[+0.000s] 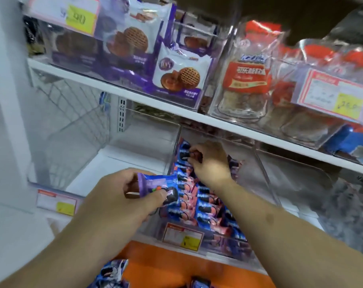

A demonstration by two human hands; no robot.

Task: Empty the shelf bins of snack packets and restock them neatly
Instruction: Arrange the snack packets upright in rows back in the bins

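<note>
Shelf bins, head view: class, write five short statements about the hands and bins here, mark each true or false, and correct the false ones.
1. The left hand holds a packet. True.
2. The right hand rests on the upper shelf. False: it reaches into the middle bin on the lower shelf, fingers on the packets at the back.
3. The middle bin holds a row of blue packets. True.
4. The bin left of it is packed full. False: no packets show in it.
5. The purple biscuit packs sit on the upper shelf. True.
</note>
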